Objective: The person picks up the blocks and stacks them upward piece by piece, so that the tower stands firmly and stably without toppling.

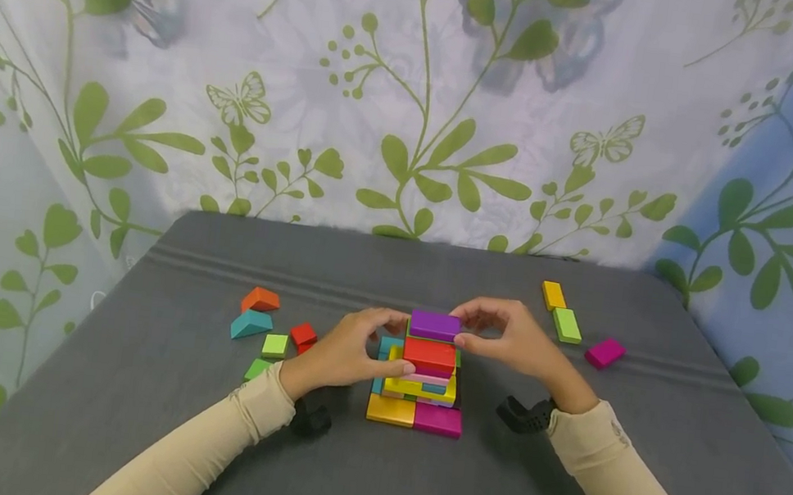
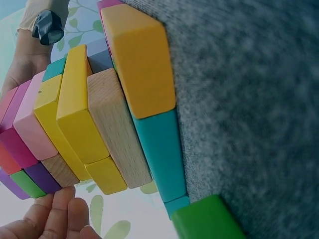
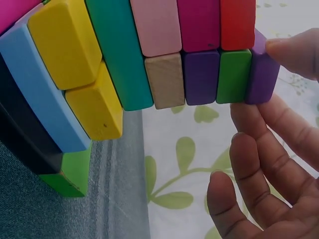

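Observation:
A stepped tower of coloured wooden blocks (image 1: 413,413) stands on the grey table. At its top lies a purple block (image 1: 435,325), above a green one. My right hand (image 1: 507,340) pinches the purple block's right end, thumb in front and fingers behind; the right wrist view shows the thumb (image 3: 294,52) on it. On the other side my left hand (image 1: 350,349) holds the upper tower. Its thumb lies along the front by the red block (image 1: 429,355), and its fingers (image 2: 62,206) reach the back, right at the dark purple block (image 2: 42,178).
Left of the tower lie loose blocks: orange (image 1: 261,299), teal (image 1: 252,325), red (image 1: 304,335) and light green (image 1: 275,346). Further back on the right are yellow (image 1: 552,295), light green (image 1: 568,325) and magenta (image 1: 605,353) blocks. A patterned cloth (image 1: 414,101) hangs behind the table.

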A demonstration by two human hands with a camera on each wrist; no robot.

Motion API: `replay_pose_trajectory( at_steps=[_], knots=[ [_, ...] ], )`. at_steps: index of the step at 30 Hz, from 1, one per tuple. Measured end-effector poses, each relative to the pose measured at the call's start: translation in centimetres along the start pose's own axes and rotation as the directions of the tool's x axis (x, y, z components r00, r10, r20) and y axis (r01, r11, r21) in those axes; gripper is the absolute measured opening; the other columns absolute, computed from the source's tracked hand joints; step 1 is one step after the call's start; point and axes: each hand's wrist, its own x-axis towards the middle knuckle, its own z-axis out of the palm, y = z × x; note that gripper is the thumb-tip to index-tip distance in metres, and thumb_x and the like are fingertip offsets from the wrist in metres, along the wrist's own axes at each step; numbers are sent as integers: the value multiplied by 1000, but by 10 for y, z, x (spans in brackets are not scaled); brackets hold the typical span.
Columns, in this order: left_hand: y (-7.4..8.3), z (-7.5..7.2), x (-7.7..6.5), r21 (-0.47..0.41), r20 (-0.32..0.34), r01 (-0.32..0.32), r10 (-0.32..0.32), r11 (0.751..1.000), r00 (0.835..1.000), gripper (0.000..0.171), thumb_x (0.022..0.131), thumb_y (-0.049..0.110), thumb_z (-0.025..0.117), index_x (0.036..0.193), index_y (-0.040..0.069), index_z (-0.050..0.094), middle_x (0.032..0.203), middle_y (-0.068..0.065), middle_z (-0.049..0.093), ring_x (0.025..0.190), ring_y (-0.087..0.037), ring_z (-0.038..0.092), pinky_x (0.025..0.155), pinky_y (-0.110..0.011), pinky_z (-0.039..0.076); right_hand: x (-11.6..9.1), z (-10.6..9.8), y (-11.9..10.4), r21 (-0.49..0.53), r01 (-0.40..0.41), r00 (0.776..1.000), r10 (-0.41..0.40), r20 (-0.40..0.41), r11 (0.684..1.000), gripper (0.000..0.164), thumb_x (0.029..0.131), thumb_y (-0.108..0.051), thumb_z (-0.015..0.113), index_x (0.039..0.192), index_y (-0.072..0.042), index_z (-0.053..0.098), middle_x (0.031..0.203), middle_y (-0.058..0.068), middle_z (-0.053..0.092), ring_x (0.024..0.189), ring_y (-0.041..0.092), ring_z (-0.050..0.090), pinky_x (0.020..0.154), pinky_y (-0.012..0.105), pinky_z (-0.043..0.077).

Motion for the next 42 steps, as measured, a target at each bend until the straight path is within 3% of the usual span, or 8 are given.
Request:
replay_pose_trajectory(
  at_steps=[12, 16, 21, 27, 33, 42],
  knots=[
    [-2, 1, 2, 21, 2, 15, -15, 1000, 1000, 58, 95, 27, 84, 142, -1, 64, 131, -12, 71, 117, -33, 65, 97, -49, 56, 2, 2, -1, 17, -22, 1000, 22, 8, 1000, 24, 94, -5, 79, 117, 1, 76, 103, 7, 75, 89, 20, 65, 76, 34, 58],
    [-2, 0, 3, 27, 6, 19, -19, 999, 1000, 58, 95, 27, 85, 142, -1, 64, 131, -12, 71, 117, -31, 65, 97, -48, 56, 1, -3, -1, 9, -43, 999, 43, 23, 999, 29, 96, -6, 79, 123, 2, 74, 109, 10, 74, 94, 20, 66, 82, 34, 59],
    [-1, 0, 3, 24, 7, 18, -18, 1000, 1000, 60, 95, 26, 85, 144, -2, 62, 132, -14, 70, 118, -31, 65, 97, -46, 56, -6, -27, -6, -23, -52, 998, 52, -23, 998, 30, 99, -1, 74, 129, 4, 71, 116, 10, 74, 99, 16, 68, 85, 31, 58],
    [-2, -1, 2, 34, 0, -1, 1, 999, 1000, 59, 95, 24, 85, 143, -2, 63, 131, -13, 70, 117, -29, 65, 96, -47, 57, -25, -73, -5, -30, -79, 986, 73, -150, 996, 26, 103, 6, 66, 126, -3, 74, 115, -12, 74, 99, 7, 71, 84, 20, 57],
    [-2, -1, 2, 33, 2, 5, -6, 999, 1000, 60, 95, 26, 85, 143, -2, 63, 130, -13, 70, 117, -29, 65, 97, -48, 56, -51, -113, 10, -24, -208, 950, 196, -243, 978, 30, 105, 3, 65, 123, -19, 77, 113, -19, 74, 99, 2, 71, 84, 14, 55],
    [-3, 0, 3, 33, 4, 0, 0, 999, 1000, 60, 95, 26, 84, 143, -2, 62, 131, -12, 70, 117, -28, 65, 97, -48, 56, -93, -148, 47, -34, -447, 844, 409, -346, 894, 21, 110, -18, 66, 127, -27, 74, 111, -32, 69, 101, -9, 66, 83, 10, 50]
  ],
)
